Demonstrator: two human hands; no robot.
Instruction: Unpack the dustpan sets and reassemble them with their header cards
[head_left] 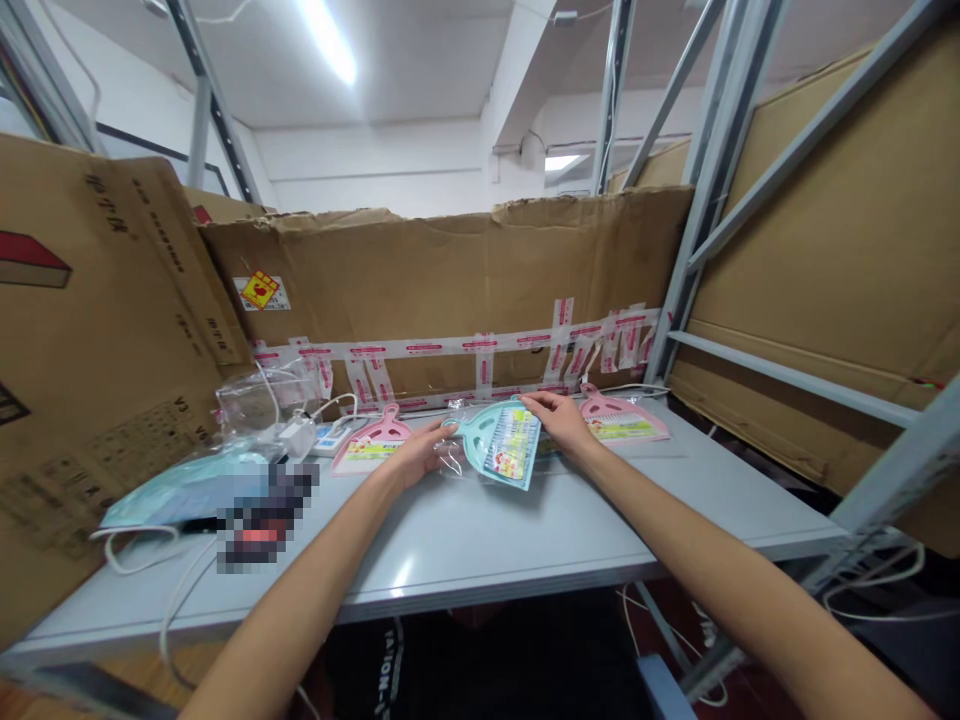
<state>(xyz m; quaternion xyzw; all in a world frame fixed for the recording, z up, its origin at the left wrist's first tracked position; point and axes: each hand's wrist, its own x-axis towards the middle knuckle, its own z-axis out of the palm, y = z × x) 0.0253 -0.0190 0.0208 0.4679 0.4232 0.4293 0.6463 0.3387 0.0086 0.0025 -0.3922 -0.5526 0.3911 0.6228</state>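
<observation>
A teal mini dustpan and brush set (485,446) in clear plastic wrap is held tilted above the desk. My left hand (424,452) is closed around its handle end, where loose wrap hangs down. With a pinch, my right hand (556,416) grips the upper edge of the pan; the fingertips are partly hidden. The set's printed card and bristles face to the right. Behind my left hand lies a pink dustpan set (384,428), partly covered by that hand. Another pink dustpan set (626,418) rests beyond my right wrist.
The grey desk (480,540) is walled at the back by a taped cardboard sheet (450,270). On the left are a power strip with white plugs (300,436), teal packaging (191,487), cables and a blurred-out object (266,515). Metal shelf posts (701,230) rise on the right.
</observation>
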